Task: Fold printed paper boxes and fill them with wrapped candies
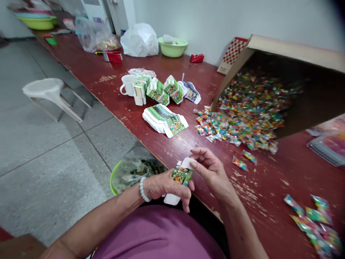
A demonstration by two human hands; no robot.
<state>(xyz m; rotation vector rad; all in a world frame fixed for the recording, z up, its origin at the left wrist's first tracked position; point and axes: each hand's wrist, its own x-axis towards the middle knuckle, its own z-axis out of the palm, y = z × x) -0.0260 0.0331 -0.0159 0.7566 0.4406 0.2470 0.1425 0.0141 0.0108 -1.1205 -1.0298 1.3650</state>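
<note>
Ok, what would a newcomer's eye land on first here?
Probably the heap of colourful packets spilling from the tipped carton onto the red table, at right. Next, low in the middle, the small green box in the left hand, with the right hand at its white flap.

The small box [182,177] is between your fingers [199,169]. Beyond them, on the table [258,205], lies the stack of flat boxes [159,118]. Farther right, candy packets [231,126] lie inside and before the carton [293,52]. Left of them is the basin [114,180].
</note>
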